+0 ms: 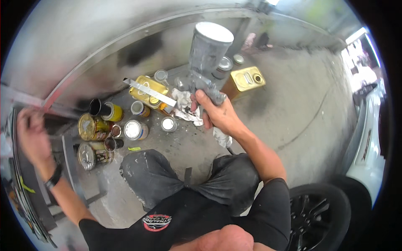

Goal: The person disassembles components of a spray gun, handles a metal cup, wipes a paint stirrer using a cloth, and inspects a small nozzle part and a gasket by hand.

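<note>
My right hand (218,112) is closed round a spray gun (204,85), whose large grey cup (206,52) with a white top stands above it. Some crumpled white cloth or paper (222,137) hangs just below this hand. Far to the left, my left hand (34,133) is raised beside a dark rack; motion smears its fingers, so I cannot make out a hold. Between my hands, a stained white rag (187,109) lies on the floor against a yellow rectangular can (148,90) with a long flat metal strip (150,92) across it.
Several round paint cans (136,130) and tins crowd the floor at the left. A gold rectangular can (247,79) stands to the right of the spray gun. A grey wall (138,52) runs behind; a car wheel (318,217) is at lower right, the dark rack (35,184) at left.
</note>
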A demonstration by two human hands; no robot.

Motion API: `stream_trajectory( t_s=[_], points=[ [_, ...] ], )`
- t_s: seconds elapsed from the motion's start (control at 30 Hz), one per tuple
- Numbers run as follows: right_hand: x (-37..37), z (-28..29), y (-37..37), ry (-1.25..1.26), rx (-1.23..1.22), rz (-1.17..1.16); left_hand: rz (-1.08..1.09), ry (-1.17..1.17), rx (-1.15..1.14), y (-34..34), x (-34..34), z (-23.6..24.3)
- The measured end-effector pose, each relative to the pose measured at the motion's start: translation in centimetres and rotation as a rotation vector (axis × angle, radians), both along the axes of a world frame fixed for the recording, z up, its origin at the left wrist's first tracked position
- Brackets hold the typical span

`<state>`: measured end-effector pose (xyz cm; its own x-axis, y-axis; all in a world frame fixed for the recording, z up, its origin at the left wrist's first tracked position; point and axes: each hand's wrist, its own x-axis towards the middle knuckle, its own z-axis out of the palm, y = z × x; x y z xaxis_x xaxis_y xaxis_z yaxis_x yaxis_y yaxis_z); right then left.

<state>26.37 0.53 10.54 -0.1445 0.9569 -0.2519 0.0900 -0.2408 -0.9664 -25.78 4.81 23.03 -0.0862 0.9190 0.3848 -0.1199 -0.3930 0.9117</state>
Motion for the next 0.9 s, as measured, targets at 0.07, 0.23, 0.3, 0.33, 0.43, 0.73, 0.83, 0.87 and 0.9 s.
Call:
stream_trajectory(
  t_s=[0.07, 0.23, 0.3, 0.33, 0.43, 0.73, 0.83, 0.87, 0.9],
  points=[
    [0.8, 1.4, -1.4, -0.022, 0.007, -0.08, -0.184, -0.093, -0.191, 5.5, 11.6, -6.2],
    [4.5, 5.8, -7.0, 0.006, 0.106, -0.281, -0.791, -0.197, -0.441, 7.5, 33.7, -10.7],
    [6.1, 6.0, -8.2, -0.027, 0.107, -0.35, -0.958, -0.34, -0.51, 7.1, 38.8, -12.6],
    [6.9, 6.1, -8.5, -0.027, 0.117, -0.391, -0.955, -0.351, -0.565, 6.0, 41.1, -12.9],
    [8.6, 6.0, -9.1, -0.016, 0.168, -0.465, -0.946, -0.279, -0.663, 2.5, 45.8, -13.6],
    [11.0, 2.4, -8.9, 0.233, 0.3, -0.412, -0.717, -0.102, -0.523, 5.0, 50.7, -15.5],
    [11.3, 1.6, -8.0, 0.263, 0.25, -0.378, -0.715, -0.061, -0.524, 7.9, 49.7, -16.6],
    [11.3, 1.0, -7.4, 0.259, 0.282, -0.365, -0.781, -0.061, -0.524, 8.6, 49.2, -17.0],
    [10.7, 0.8, -6.5, 0.275, 0.313, -0.314, -0.723, -0.056, -0.519, 8.6, 48.9, -17.3]
  ],
)
